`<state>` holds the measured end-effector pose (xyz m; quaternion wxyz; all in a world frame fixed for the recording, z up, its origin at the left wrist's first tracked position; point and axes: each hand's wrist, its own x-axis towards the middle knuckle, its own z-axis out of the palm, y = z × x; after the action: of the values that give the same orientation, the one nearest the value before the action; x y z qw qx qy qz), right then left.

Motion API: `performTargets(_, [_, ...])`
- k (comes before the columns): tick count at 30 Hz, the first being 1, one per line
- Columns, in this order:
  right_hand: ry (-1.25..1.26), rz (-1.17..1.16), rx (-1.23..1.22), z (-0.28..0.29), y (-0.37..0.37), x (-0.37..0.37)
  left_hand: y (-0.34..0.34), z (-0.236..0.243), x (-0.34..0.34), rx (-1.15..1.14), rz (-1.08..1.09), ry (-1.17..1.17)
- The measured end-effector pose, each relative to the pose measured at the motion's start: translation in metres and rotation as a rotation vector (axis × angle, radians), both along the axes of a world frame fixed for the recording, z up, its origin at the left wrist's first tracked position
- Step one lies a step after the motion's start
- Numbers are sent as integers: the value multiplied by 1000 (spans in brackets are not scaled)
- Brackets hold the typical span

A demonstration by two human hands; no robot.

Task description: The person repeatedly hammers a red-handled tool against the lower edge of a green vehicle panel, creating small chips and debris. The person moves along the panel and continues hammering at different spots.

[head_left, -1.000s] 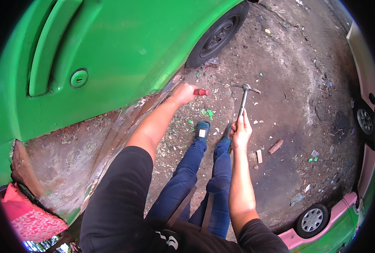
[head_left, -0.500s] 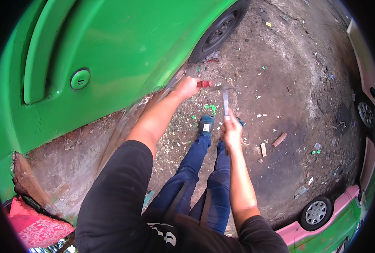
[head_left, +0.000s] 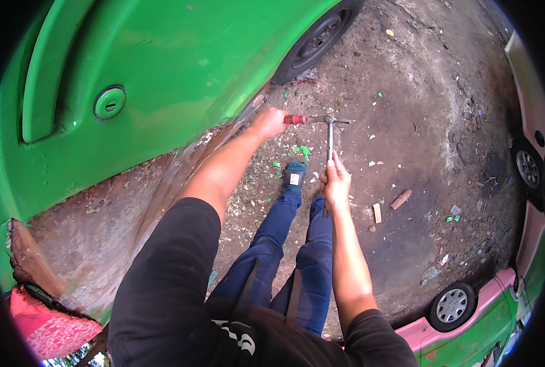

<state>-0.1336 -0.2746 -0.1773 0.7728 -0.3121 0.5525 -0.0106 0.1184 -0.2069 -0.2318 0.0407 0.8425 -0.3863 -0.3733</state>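
My left hand (head_left: 269,124) grips a red-handled tool (head_left: 295,119), its handle end sticking out rightward. It is held at the scraped, rusty sill (head_left: 95,232) below the green car door (head_left: 174,61). The tool's tip is hidden behind my fingers. My right hand (head_left: 336,182) is closed around the long metal shaft of a hammer (head_left: 330,139). The hammer's head is at the end of the red handle; I cannot tell whether they touch.
The car's front wheel (head_left: 315,43) is at the top. Dirty concrete ground (head_left: 431,140) holds paint flakes, wood scraps (head_left: 400,199) and litter. A pink-and-green vehicle (head_left: 480,324) lies along the right and lower right. Pink patterned fabric (head_left: 55,330) shows at lower left. My legs stand below my arms.
My right hand has moved up and left with the hammer, bringing its head from the right over to the red handle. My left hand stays on the tool, slightly higher in view.
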Motion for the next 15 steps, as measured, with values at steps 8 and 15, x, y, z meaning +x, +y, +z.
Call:
performTargets(8, [-23,317,-212,-34,12,-11,17,-12,10,59,228,15])
performTargets(15, [-58,-300,-7,12,-24,-7,69,-10,-11,-81,-33,-26])
